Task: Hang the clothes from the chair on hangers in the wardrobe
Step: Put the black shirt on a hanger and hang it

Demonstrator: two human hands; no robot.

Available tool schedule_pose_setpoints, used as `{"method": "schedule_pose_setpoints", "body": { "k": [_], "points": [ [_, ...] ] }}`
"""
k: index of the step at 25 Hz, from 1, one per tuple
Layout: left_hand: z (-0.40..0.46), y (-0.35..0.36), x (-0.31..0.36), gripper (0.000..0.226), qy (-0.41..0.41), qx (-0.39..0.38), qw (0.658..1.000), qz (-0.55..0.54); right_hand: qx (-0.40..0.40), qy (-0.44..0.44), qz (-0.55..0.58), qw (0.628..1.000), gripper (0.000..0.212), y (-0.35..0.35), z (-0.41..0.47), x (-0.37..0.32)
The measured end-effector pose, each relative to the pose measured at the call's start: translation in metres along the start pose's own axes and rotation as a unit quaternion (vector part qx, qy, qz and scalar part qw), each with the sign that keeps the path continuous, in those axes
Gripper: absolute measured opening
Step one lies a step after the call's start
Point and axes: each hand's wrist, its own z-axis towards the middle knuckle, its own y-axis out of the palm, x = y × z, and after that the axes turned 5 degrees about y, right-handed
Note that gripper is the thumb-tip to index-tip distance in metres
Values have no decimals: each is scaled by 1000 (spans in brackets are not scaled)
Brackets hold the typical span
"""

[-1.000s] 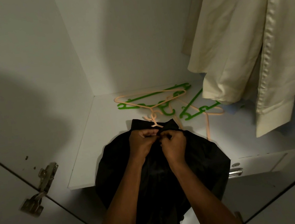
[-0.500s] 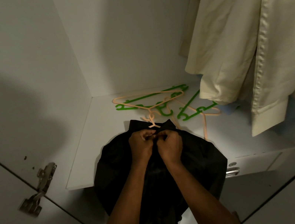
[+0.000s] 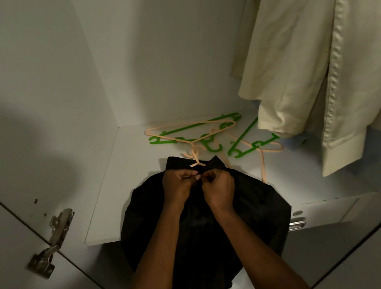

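Both hands, left hand [image 3: 179, 186] and right hand [image 3: 218, 190], pinch the collar of the black shirt [image 3: 204, 232] draped over the wardrobe shelf [image 3: 109, 208] edge, apparently fastening it around the peach hanger [image 3: 195, 159] so it stays on.

We're looking straight into a home wardrobe here, plain white laminate panels [image 3: 148, 50] forming its side and back walls, and a flat white shelf [image 3: 125, 180] running across the bottom. Up on the right a cream long-sleeved garment [image 3: 319, 47] hangs down inside, while loose green plastic hangers [image 3: 252, 145] and thin peach plastic hangers [image 3: 190, 131] lie tangled on that shelf. A metal door hinge [image 3: 52, 243] sits on the open white door at the left, and there's a small metal drawer handle [image 3: 297, 223] below the shelf edge: bedroom storage, clearly.
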Motion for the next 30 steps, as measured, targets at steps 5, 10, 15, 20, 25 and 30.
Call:
{"method": "schedule_pose_setpoints", "body": {
  "k": [5, 10, 15, 20, 25, 30],
  "points": [
    [1, -10, 4, 17, -34, -34, 998, -46, -6, -2, 42, 999, 6, 0, -1, 2],
    [-3, -10, 13, 10, -32, -42, 998, -23, -5, 4, 53, 999, 8, 1, 0, 3],
    [0, -9, 9, 13, 20, -66, 993, 94, 5, 2, 23, 1000, 10, 2, -2, 1],
    [5, -6, 8, 8, 74, -65, 971, 216, 0, 5, -26, 1000, 21, 2, 1, 2],
    [7, -3, 1, 13, 87, -67, 959, 259, -3, 5, -37, 999, 25, 2, 2, 1],
    [3, 1, -2, 17, 118, -51, 952, 277, 9, -7, -21, 1000, 22, 1, 0, 1]
  ]
}}
